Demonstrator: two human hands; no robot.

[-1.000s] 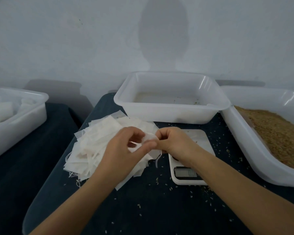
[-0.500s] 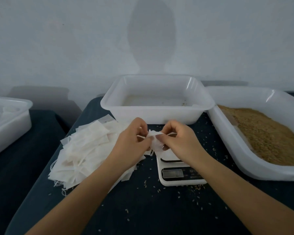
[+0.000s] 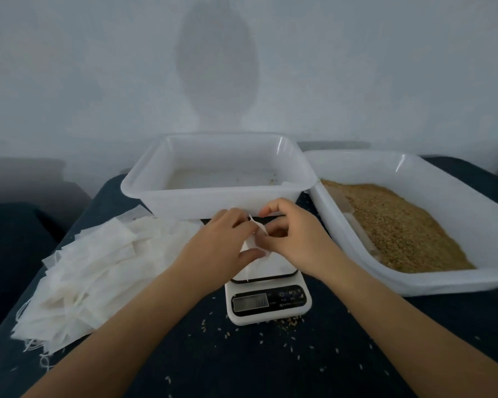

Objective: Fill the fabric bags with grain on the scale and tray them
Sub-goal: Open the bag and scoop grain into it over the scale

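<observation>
My left hand (image 3: 222, 242) and my right hand (image 3: 293, 237) both pinch one small white fabric bag (image 3: 252, 247) just above the platform of the white digital scale (image 3: 268, 300). The bag's top edge is held apart between my fingers, and its drawstring hangs down over the scale. A heap of flat white fabric bags (image 3: 92, 268) lies on the dark cloth to the left. Brown grain (image 3: 400, 225) fills a white tub (image 3: 454, 282) on the right. Behind the scale stands a white tray (image 3: 213, 205) with only a few stray grains inside.
Loose grains (image 3: 270, 340) are scattered over the dark tablecloth around and in front of the scale. A pale wall rises straight behind the tray and the grain tub.
Both hands have carried the bag from over the heap to the right and now hold it above the scale. The view has shifted right, so the white bin at far left is gone.
</observation>
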